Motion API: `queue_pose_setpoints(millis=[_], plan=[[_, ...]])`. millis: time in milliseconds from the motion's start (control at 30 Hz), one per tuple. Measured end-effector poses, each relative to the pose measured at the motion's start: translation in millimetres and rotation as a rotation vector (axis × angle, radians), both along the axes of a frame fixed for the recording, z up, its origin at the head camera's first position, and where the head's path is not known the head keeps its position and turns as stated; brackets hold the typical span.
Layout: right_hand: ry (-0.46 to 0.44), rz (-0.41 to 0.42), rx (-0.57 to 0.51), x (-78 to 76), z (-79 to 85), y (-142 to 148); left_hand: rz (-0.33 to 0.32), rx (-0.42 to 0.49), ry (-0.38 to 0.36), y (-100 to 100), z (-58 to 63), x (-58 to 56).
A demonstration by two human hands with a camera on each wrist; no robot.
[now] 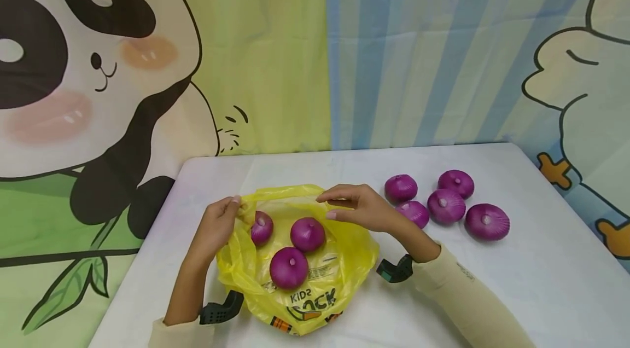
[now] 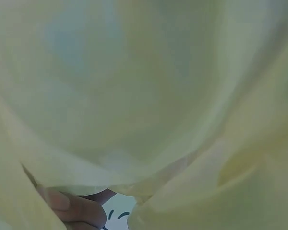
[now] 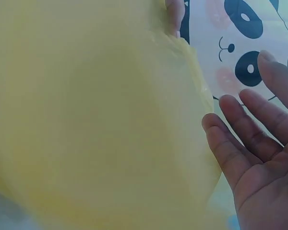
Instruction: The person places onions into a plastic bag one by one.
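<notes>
A yellow plastic bag [image 1: 322,282] with dark lettering lies on the table, its mouth spread wide. Three purple onions [image 1: 289,268] show inside it. My left hand [image 1: 216,225] pinches the bag's rim at the left between thumb and fingers. Over the rim's right side hovers my right hand [image 1: 361,207], its fingers extended and holding nothing. The right wrist view shows those fingers [image 3: 245,139] spread beside the bag's edge. In the left wrist view, bag film fills most of the picture and partly hides the left fingers [image 2: 81,208].
Several more purple onions [image 1: 446,206] sit grouped on the white table [image 1: 403,304], to the right of the bag; the right forearm partly overlaps one. Behind the table hangs a printed cloth backdrop [image 1: 275,63] with a panda. A dark device is strapped to each wrist.
</notes>
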State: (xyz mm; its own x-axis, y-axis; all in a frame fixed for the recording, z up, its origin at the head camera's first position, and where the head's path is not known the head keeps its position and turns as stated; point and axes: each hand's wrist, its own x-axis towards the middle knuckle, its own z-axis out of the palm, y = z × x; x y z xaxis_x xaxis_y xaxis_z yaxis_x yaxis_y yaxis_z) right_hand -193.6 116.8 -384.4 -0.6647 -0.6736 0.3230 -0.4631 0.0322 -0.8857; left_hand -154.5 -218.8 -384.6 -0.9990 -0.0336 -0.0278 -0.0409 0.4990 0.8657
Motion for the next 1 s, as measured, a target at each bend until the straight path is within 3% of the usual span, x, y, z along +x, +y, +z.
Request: queue_pose_setpoints(millis=[533, 800, 1000], plan=[[-0.029, -0.157, 0.038, 3.8, -9.5, 32, -0.002, 0.024, 0.009, 1, -1.8, -1.7], [-0.05, -0.271, 0.06, 7.7, -16.3, 59, -0.007, 0.026, 0.011, 1, -4.1, -0.9], [-0.009, -0.372, 0.102, 10.2, -23.1, 83, -0.008, 0.022, 0.002, 1, -1.3, -0.2]])
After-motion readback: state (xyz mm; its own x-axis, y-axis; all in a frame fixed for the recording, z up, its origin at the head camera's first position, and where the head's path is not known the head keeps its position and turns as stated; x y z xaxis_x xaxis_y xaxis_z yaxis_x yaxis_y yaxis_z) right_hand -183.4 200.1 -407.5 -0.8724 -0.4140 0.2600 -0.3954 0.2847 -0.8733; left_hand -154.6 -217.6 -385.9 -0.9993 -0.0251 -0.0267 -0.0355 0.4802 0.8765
